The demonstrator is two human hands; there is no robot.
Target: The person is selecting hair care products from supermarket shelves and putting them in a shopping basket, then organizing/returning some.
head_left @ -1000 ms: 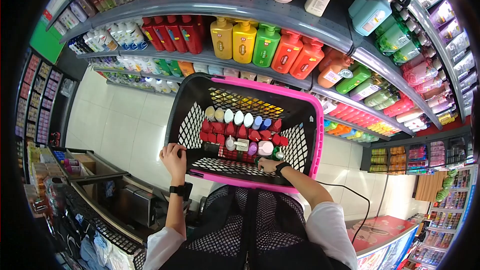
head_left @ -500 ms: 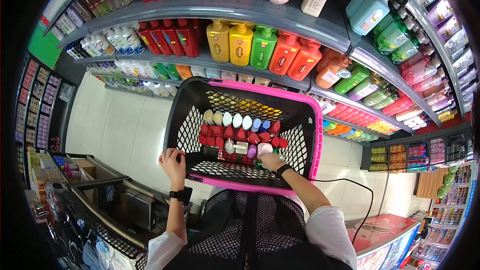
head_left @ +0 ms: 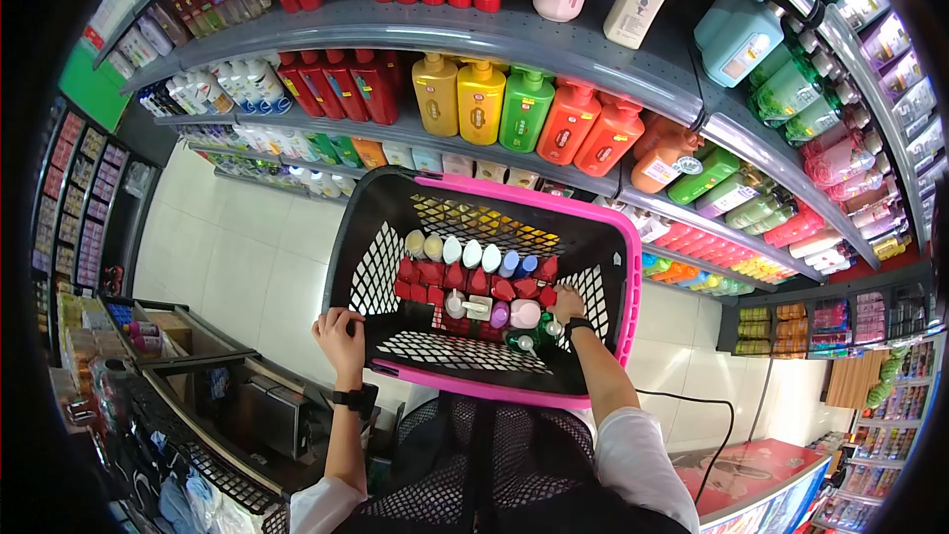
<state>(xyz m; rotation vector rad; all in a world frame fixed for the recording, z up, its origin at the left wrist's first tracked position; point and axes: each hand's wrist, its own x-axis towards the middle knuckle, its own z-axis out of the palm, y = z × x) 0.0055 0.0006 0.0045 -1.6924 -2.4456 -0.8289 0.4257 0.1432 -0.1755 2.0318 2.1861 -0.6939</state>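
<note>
A black shopping basket with a pink rim [head_left: 534, 197] stands in front of my body. Inside it are rows of bottles: several red bottles [head_left: 477, 282], several white-capped ones [head_left: 472, 254], a pink-white bottle [head_left: 525, 313], a purple cap [head_left: 498, 314] and green bottles [head_left: 524, 340]. My right hand [head_left: 566, 306] is inside the basket's right part, beside the red bottles and above the green ones; its fingers are curled and partly hidden. My left hand [head_left: 339, 332] is at the basket's left edge, fingers bent inward, and whether it grips the edge is unclear.
Shelves [head_left: 425, 35] of pump bottles curve across the top and right. A counter [head_left: 193, 376] and hanging clothes lie at the lower left. A red-topped case [head_left: 761, 475] stands at the lower right, with a black cable [head_left: 730, 415] beside it. Pale floor tiles [head_left: 267, 237] show between.
My right hand has moved right and slightly up inside the basket, away from the pink-white bottle, uncovering green bottles. The basket and shelves appear slightly lower in view.
</note>
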